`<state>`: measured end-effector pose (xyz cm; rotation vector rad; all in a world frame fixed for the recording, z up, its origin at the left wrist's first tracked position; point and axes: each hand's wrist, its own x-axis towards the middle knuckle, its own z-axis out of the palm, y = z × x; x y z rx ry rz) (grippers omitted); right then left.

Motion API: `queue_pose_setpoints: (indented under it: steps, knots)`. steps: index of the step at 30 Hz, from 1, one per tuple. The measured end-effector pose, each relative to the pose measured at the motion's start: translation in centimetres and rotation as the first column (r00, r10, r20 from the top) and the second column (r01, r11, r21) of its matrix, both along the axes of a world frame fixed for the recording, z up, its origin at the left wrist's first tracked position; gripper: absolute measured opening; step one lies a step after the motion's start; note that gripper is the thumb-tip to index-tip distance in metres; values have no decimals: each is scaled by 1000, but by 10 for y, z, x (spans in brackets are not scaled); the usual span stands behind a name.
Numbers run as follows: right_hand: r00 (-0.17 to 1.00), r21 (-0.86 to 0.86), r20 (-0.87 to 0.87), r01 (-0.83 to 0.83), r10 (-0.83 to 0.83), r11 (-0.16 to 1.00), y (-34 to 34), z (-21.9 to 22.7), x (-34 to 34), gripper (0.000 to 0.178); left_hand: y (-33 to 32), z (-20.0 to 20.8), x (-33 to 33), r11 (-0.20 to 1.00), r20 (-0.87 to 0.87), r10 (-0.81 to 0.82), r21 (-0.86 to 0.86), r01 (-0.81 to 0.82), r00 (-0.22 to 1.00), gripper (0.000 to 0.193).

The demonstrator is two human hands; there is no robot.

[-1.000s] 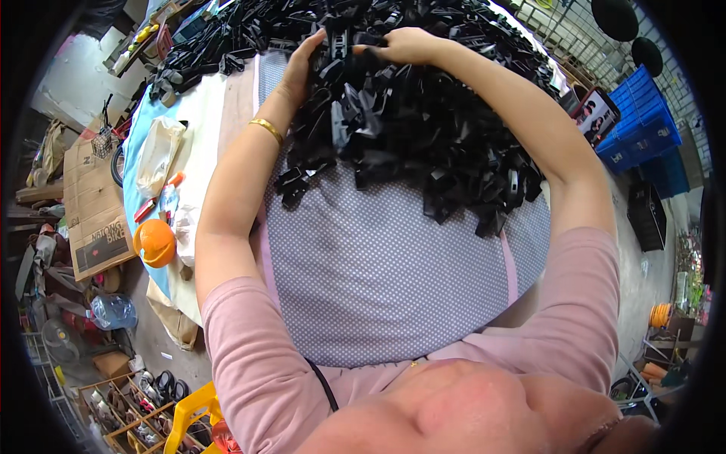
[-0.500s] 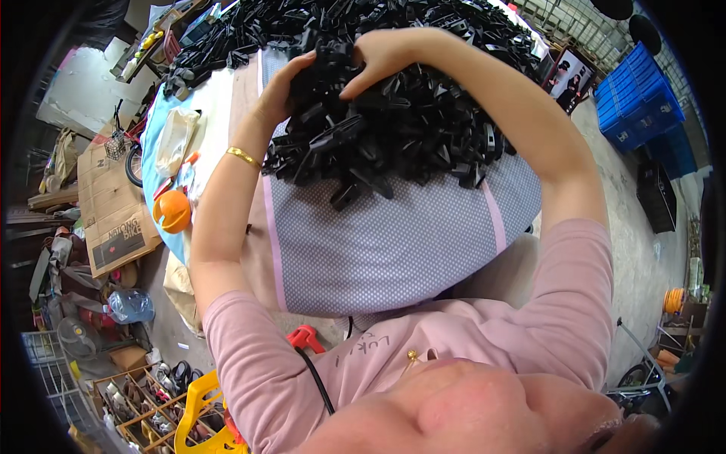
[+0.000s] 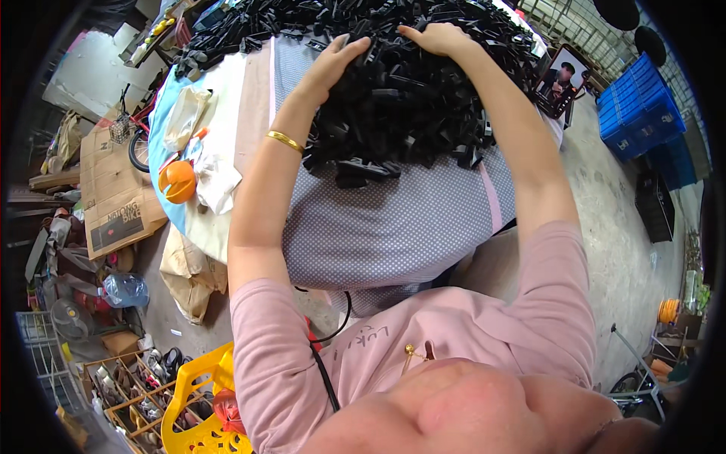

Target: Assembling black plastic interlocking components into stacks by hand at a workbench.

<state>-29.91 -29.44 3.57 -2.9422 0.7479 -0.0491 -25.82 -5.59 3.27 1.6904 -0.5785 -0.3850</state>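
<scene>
A large heap of small black plastic pieces, some clip-like in shape point(image 3: 408, 110), covers the far part of a table spread with grey dotted cloth point(image 3: 378, 234). My left hand point(image 3: 330, 66), with a gold bangle at the wrist, lies on the heap's left side, thumb stretched out. Across from it, my right hand point(image 3: 448, 39) rests on the far right of the heap, its thumb pointing left. Both hands are open as far as their fingers show; the other fingertips are partly hidden among the pieces. Between the hands lie more black pieces.
At the table's left stand an orange round container point(image 3: 178, 181) and white plastic bags point(image 3: 218, 184). A phone with a lit screen point(image 3: 563, 79) is propped at the right edge. Blue crates point(image 3: 639, 106) stand beyond it. A yellow chair point(image 3: 200, 401) is at lower left.
Both hands have moved farther away and apart, the left also to the right. The black pieces cupped between them are no longer gathered there. The heap's near edge has shifted away from me.
</scene>
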Motion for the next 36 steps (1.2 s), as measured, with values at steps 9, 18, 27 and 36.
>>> queue_pose_setpoints:
  steps: [9, 18, 27, 36]
  knots:
    - [807, 162, 165, -589, 566, 792, 40, 19, 21, 49, 12, 14, -13, 903, 457, -292, 422, 84, 840, 75]
    - [677, -239, 603, -351, 421, 906, 42, -24, -191, 78, 89, 23, -30, 832, 639, -539, 506, 228, 548, 91]
    - [749, -143, 587, -278, 308, 950, 31, -75, -197, 86, 183, -28, -102, 743, 581, -591, 662, 98, 560, 116]
    - [608, -133, 773, -126, 182, 983, 15, -83, -122, 65, 79, -37, -140, 960, 846, -278, 259, 106, 455, 79]
